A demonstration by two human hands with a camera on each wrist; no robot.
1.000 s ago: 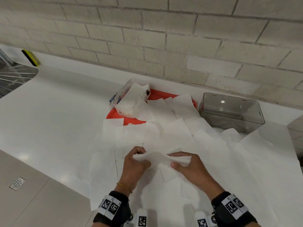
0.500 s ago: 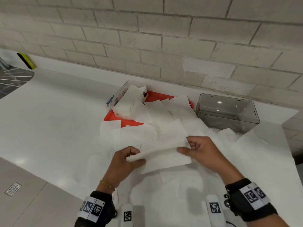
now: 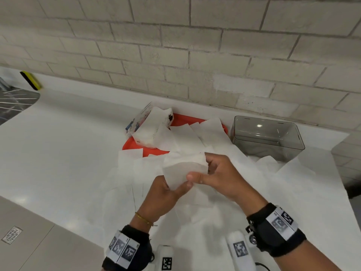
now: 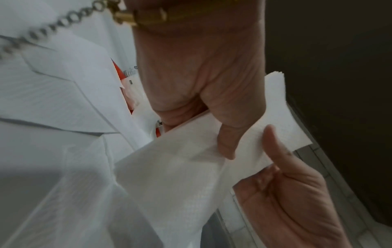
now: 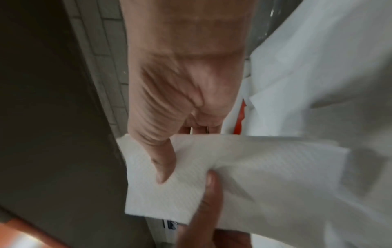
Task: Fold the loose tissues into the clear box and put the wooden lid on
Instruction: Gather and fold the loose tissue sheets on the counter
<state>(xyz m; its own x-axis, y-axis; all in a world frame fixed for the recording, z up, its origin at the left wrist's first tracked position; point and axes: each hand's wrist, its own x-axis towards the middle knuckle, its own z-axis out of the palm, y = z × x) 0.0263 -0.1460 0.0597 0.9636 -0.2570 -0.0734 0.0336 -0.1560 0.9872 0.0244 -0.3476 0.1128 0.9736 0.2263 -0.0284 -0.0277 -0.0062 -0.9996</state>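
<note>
Both hands hold one folded white tissue (image 3: 182, 169) above the counter, in front of the red tray (image 3: 134, 142). My left hand (image 3: 175, 187) pinches its lower edge from below, thumb on the near face. My right hand (image 3: 199, 171) pinches its right edge, thumb tip close to the left thumb. The left wrist view shows the tissue (image 4: 180, 176) folded over, and the right wrist view shows it (image 5: 265, 167) under both thumbs. The clear box (image 3: 267, 137) stands open and empty at the back right, by the wall. Several loose tissues (image 3: 244, 182) cover the counter. No wooden lid shows.
An opened tissue pack (image 3: 150, 126) lies on the red tray's left end. A sink (image 3: 15, 103) and a yellow-black object (image 3: 31, 81) are at the far left. The brick wall runs close behind. The counter's front edge (image 3: 48, 216) drops to the floor at lower left.
The hands, earlier spread along a long strip of tissue, have come together. The tissue is now doubled into a shorter piece and held higher, nearer the tray.
</note>
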